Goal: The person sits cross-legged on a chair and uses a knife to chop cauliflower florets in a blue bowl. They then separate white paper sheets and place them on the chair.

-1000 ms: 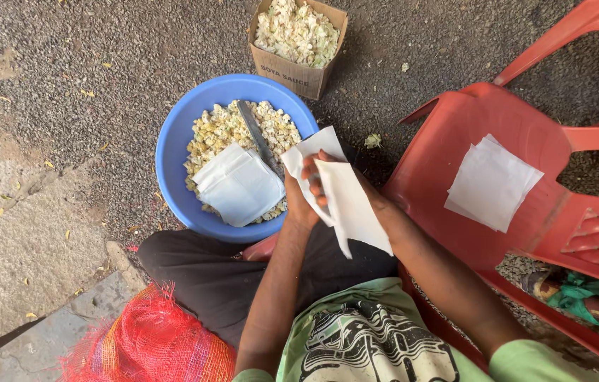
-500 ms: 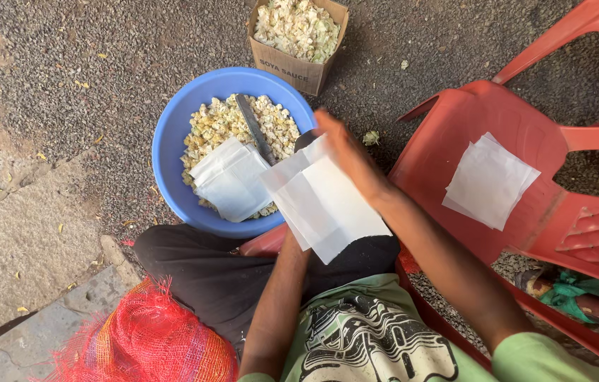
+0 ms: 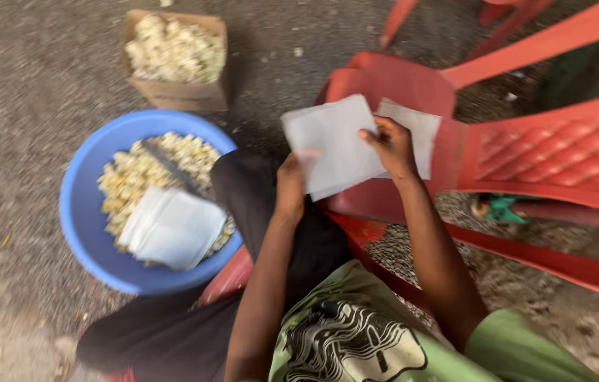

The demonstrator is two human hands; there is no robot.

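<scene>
We hold a thin white square paper sheet (image 3: 331, 145) between both hands above our lap: the left hand (image 3: 291, 185) pinches its lower edge, the right hand (image 3: 391, 145) closes its grip on the right edge, at about one o'clock from the left. Behind it, at three o'clock, a second white sheet (image 3: 420, 134) lies on the seat of the red plastic chair (image 3: 413, 85). At nine o'clock sits the round blue plastic basin (image 3: 84, 226) of pale yellowish pieces, with a small stack of white sheets (image 3: 172, 228) on top; a brown cardboard box (image 3: 179, 92) stands at eleven. We judge the light sheet could slip or crease, since each grip catches only an edge
</scene>
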